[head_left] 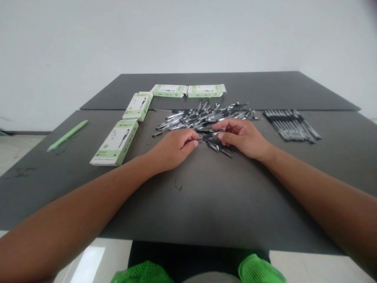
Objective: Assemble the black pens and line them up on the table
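Note:
Between my two hands lies a pen (pixel 207 136) with a dark grip, held nearly level above the table. My left hand (pixel 179 147) pinches one end between thumb and forefinger. My right hand (pixel 243 137) has its thumb and fingertips closed on the other end. Just behind the hands is a loose pile of clear and black pens (pixel 203 116), pointing in many directions. Below the held pen, several thin dark pen parts (pixel 219 148) rest on the table; their exact kind is hard to make out.
To the right, several pens (pixel 290 125) lie side by side in a row. Green-and-white pen boxes (pixel 116 141) stand in an angled line at left and back. A light green pen-like stick (pixel 67 135) lies far left on the dark table (pixel 188 208).

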`<state>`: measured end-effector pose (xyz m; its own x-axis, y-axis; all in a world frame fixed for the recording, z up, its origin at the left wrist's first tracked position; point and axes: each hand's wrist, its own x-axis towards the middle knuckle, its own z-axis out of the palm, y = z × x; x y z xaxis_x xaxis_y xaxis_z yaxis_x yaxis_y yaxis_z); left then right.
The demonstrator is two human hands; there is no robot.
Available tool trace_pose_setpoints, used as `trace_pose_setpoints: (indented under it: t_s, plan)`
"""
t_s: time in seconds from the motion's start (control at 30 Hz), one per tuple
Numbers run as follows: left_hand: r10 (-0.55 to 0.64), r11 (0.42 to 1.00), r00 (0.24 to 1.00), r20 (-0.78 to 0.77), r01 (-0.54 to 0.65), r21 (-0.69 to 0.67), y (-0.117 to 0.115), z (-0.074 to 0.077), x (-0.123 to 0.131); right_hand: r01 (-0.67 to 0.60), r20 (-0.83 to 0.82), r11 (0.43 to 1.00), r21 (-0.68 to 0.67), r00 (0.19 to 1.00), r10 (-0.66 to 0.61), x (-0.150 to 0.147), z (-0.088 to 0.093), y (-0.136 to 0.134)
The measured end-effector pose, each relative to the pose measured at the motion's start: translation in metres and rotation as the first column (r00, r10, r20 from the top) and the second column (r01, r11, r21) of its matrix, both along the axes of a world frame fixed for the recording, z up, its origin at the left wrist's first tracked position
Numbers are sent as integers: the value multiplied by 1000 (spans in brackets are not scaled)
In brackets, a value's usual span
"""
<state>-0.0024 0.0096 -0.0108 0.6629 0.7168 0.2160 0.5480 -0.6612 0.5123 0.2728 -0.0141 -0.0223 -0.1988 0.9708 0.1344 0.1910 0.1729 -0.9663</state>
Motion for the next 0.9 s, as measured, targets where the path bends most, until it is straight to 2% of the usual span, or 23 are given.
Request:
trace_pose_setpoints:
  t_s: [0.9]
  plan:
    - [7,1000,1000,-5,-7,5,0,-2,0,-25,101,999,39,995,20,2,-2,1]
